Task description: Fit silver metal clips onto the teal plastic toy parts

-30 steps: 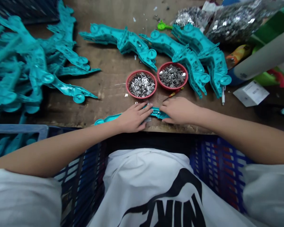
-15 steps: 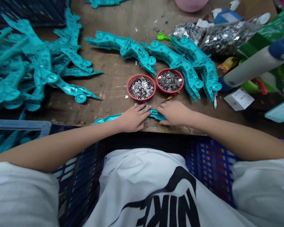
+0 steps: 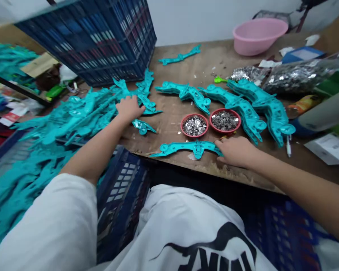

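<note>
My left hand [image 3: 129, 109] rests with its fingers apart on a heap of teal plastic moulded parts [image 3: 81, 114], and a small teal piece [image 3: 142, 127] lies just below it. My right hand [image 3: 235, 152] lies on the right end of a long teal plastic part [image 3: 186, 148] near the front edge of the wooden bench [image 3: 169, 165]. Neither hand visibly grips anything. Two small red baskets [image 3: 194, 114] [image 3: 225, 110] of silver metal pieces sit just beyond that part. Several similar teal parts [image 3: 231, 105] lie to their right.
A tilted blue plastic crate [image 3: 84, 41] stands beyond the heap, and another crate [image 3: 121, 192] sits below the bench edge. A pink basin [image 3: 257, 35] stands at the far end of the bench. A bag of silver pieces [image 3: 299, 77] lies at right.
The view has swung left and up. My left hand has moved off the long part onto the heap, leaving the part lying on the bench. My right hand stays at its right end.
</note>
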A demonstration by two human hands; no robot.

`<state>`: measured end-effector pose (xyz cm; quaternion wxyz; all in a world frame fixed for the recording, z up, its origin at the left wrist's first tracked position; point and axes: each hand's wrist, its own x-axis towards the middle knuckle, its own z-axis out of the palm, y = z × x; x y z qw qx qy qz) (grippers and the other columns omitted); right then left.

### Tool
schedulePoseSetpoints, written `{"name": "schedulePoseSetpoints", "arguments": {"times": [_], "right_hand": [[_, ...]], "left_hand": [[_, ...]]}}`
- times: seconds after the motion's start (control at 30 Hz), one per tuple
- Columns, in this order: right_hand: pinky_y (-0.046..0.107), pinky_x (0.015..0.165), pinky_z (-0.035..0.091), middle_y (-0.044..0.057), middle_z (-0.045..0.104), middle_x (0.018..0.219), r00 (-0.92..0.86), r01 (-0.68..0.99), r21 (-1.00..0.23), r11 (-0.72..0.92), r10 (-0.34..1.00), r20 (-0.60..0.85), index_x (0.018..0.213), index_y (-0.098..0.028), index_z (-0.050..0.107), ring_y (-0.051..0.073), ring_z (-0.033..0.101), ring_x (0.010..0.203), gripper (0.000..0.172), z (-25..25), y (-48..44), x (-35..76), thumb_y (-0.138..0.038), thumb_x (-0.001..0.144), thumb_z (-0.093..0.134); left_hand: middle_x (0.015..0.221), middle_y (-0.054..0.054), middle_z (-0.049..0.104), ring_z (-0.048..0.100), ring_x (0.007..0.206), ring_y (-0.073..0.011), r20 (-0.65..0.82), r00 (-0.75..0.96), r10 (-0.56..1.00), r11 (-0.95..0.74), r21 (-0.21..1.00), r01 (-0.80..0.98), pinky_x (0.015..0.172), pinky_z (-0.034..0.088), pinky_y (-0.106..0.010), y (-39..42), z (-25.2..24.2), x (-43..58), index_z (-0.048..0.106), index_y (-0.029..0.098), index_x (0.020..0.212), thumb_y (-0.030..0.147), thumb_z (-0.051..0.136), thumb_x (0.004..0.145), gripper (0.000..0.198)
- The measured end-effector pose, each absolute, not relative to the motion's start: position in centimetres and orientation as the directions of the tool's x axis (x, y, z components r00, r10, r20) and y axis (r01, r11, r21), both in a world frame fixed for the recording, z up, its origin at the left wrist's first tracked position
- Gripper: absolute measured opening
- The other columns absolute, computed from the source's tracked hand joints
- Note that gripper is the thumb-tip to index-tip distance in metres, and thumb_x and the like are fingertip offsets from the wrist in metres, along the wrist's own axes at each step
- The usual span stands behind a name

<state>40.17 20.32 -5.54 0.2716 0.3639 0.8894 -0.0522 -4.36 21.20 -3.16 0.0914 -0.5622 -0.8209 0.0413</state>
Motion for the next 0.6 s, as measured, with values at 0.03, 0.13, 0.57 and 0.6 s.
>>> {"name": "schedulePoseSetpoints", "arguments": {"times": [0.03, 0.13, 0.57, 0.6], "right_hand": [[0.057, 0.112, 0.070, 0.032, 0.086, 0.158, -0.619, 0.654, 0.112, 0.749, 0.613, -0.491, 0.167, -0.010, 0.079, 0.052, 0.088, 0.145, 0.052, -5.2, 20.2, 40.1, -0.039, 0.124, 0.079], [0.057, 0.114, 0.069, 0.032, 0.087, 0.153, -0.680, 0.599, 0.115, 0.793, 0.579, -0.450, 0.162, -0.009, 0.084, 0.053, 0.088, 0.145, 0.044, -4.8, 20.3, 40.1, -0.032, 0.125, 0.076], [0.050, 0.096, 0.070, 0.030, 0.095, 0.131, -0.732, 0.647, -0.066, 0.760, 0.594, -0.334, 0.135, -0.009, 0.099, 0.051, 0.095, 0.123, 0.033, -5.3, 21.4, 40.2, -0.024, 0.106, 0.092], [0.049, 0.096, 0.070, 0.029, 0.096, 0.130, -0.753, 0.640, -0.103, 0.761, 0.595, -0.281, 0.131, -0.009, 0.099, 0.049, 0.095, 0.122, 0.029, -5.1, 21.6, 40.1, -0.021, 0.106, 0.089]], "left_hand": [[0.138, -0.021, 0.092, 0.086, 0.136, -0.0293, 0.093, -0.414, 0.905, 0.424, -0.158, 0.892, 0.122, 0.065, -0.056, 21.3, -2.8, -6.2, 0.087, 0.010, 0.129, 0.070, 0.063, 0.129, 0.065], [0.141, -0.014, 0.089, 0.086, 0.122, -0.0247, 0.017, -0.582, 0.813, 0.579, -0.137, 0.804, 0.119, 0.071, -0.051, 20.7, -3.5, -8.7, 0.085, 0.014, 0.137, 0.062, 0.084, 0.126, 0.049], [0.148, -0.013, 0.083, 0.084, 0.127, -0.0298, 0.144, -0.717, 0.682, 0.725, -0.007, 0.689, 0.115, 0.075, -0.052, 19.0, 2.1, -8.6, 0.079, 0.019, 0.156, 0.058, 0.084, 0.127, 0.049], [0.147, -0.014, 0.084, 0.084, 0.125, -0.0300, 0.174, -0.714, 0.678, 0.725, 0.004, 0.689, 0.113, 0.075, -0.051, 18.7, 3.3, -8.6, 0.078, 0.018, 0.159, 0.054, 0.078, 0.130, 0.046]]}}
